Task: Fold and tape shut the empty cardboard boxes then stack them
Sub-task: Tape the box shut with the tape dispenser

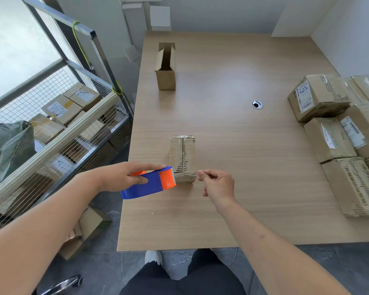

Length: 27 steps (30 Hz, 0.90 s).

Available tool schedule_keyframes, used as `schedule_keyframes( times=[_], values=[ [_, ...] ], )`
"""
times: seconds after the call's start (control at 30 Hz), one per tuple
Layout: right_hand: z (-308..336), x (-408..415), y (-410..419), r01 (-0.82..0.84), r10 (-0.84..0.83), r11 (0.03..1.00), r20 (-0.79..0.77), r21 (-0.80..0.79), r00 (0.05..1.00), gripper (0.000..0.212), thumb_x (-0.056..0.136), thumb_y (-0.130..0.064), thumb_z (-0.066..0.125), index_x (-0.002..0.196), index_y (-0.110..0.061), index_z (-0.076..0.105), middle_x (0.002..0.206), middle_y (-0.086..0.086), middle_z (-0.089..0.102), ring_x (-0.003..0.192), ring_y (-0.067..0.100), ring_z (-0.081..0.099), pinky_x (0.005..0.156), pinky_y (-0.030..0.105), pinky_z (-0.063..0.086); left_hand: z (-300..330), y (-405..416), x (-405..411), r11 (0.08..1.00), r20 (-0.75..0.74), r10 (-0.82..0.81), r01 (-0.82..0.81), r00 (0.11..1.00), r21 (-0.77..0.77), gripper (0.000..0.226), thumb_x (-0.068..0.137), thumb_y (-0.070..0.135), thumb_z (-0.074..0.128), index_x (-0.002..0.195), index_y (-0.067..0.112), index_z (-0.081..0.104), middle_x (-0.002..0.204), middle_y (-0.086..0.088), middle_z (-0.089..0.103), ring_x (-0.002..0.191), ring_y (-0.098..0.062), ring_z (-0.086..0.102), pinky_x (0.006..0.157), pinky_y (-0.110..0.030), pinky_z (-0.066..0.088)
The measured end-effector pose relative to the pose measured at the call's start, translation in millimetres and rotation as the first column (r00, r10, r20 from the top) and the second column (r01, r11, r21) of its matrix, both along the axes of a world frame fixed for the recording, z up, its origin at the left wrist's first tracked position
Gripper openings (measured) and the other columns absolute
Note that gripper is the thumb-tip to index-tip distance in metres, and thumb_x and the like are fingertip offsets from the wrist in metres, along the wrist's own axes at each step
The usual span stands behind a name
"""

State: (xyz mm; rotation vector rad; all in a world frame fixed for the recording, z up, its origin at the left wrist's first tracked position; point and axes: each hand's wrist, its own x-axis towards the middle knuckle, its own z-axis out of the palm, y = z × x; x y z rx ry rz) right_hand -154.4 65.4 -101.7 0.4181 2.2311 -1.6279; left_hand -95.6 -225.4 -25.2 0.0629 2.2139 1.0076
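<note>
We have the small brown corrugated cardboard box (183,159) lying near the front edge of the pale wood-grain worktop (232,86), towards its left side, with its long seam facing up so the tape can run along it. A strip of clear tape already seems to cover that seam and wrap over the far end.

Our left hand (124,176) is wrapped around the blue and orange plastic tape dispenser (151,182), fingers over its top and thumb along its side. The serrated cutter end sits right at the near left corner of the box, which we judge is where a strip gets pulled off or torn.

Our right hand (216,183) hovers just beside the near right corner of the box, thumb and forefinger pinched together and the other fingers curled. Whether a tape end is between them we cannot tell; clear tape would barely show.

A taller brown cardboard box with open flaps (166,68) stands upright near the far left corner of the worktop, probably waiting its turn. Taped brown parcels with white labels (339,133) are packed together along the right edge, some lying on others, which looks like the stack in progress.

To the left of the worktop stands a metal wire-mesh cart (58,116) holding more labelled boxes.
</note>
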Motion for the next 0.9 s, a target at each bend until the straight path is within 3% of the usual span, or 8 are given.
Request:
schedule_keyframes(
  times=[0.1, 0.3, 0.47, 0.73, 0.83, 0.9],
  values=[
    [-7, 0, -1, 0.014, -0.014, 1.0, 0.014, 0.023, 1.0, 0.01, 0.088, -0.017, 0.078, 0.079, -0.02, 0.08, 0.075, 0.0, 0.075, 0.039, 0.011, 0.048, 0.043, 0.027, 0.049, -4, 2, -7, 0.999, 0.028, -0.041, 0.042, 0.999, -0.022, 0.061, 0.107, 0.021, 0.052, 0.139, 0.071, 0.037, 0.138, 0.051, 0.039, 0.13, 0.022, 0.034, 0.106, -0.019, 0.032],
    [-14, -10, 13, 0.058, -0.06, 0.997, 0.034, 0.043, 0.998, 0.015, 0.089, -0.018, 0.078, 0.076, -0.025, 0.077, 0.078, 0.0, 0.077, 0.043, 0.008, 0.049, 0.042, 0.024, 0.047, -13, -18, -9, 0.999, 0.056, 0.007, -0.005, 0.998, -0.035, 0.061, 0.106, 0.018, 0.053, 0.139, 0.068, 0.042, 0.144, 0.041, 0.044, 0.138, 0.008, 0.038, 0.117, -0.031, 0.032],
    [-17, -15, 9, 0.023, -0.02, 0.999, 0.076, -0.031, 0.997, 0.01, 0.088, -0.017, 0.079, 0.08, -0.023, 0.079, 0.078, -0.003, 0.077, 0.043, 0.015, 0.047, 0.047, 0.029, 0.051, -16, -27, -11, 0.999, 0.066, 0.026, -0.022, 0.997, -0.048, 0.06, 0.106, 0.018, 0.053, 0.137, 0.069, 0.044, 0.128, 0.051, 0.046, 0.13, 0.012, 0.042, 0.106, -0.023, 0.035],
    [-32, -15, 2, -0.006, 0.005, 1.0, 0.085, 0.01, 0.996, 0.01, 0.085, -0.02, 0.082, 0.078, -0.027, 0.08, 0.075, -0.003, 0.077, 0.054, 0.01, 0.055, 0.043, 0.025, 0.045, -29, -35, -19, 0.998, 0.126, -0.008, 0.016, 0.992, -0.062, 0.06, 0.107, 0.02, 0.052, 0.135, 0.073, 0.042, 0.137, 0.043, 0.041, 0.129, 0.009, 0.042, 0.106, -0.027, 0.036],
    [-41, -18, 3, -0.021, 0.02, 1.0, 0.092, 0.013, 0.996, 0.009, 0.085, -0.02, 0.082, 0.079, -0.027, 0.081, 0.075, -0.001, 0.077, 0.047, 0.007, 0.048, 0.045, 0.026, 0.044, -35, -34, -25, 0.991, 0.118, -0.046, 0.06, 0.992, -0.116, 0.059, 0.107, 0.019, 0.051, 0.139, 0.067, 0.042, 0.133, 0.045, 0.038, 0.129, 0.004, 0.041, 0.106, -0.027, 0.031],
    [-44, -21, 3, -0.059, 0.058, 0.998, 0.09, 0.002, 0.994, 0.01, 0.087, -0.02, 0.081, 0.079, -0.027, 0.08, 0.074, -0.002, 0.076, 0.045, 0.005, 0.047, 0.044, 0.026, 0.043, -39, -32, -30, 0.986, 0.094, -0.051, 0.065, 0.994, -0.156, 0.059, 0.107, 0.021, 0.05, 0.142, 0.067, 0.038, 0.133, 0.036, 0.043, 0.129, -0.002, 0.041, 0.108, -0.03, 0.03]
  ],
)
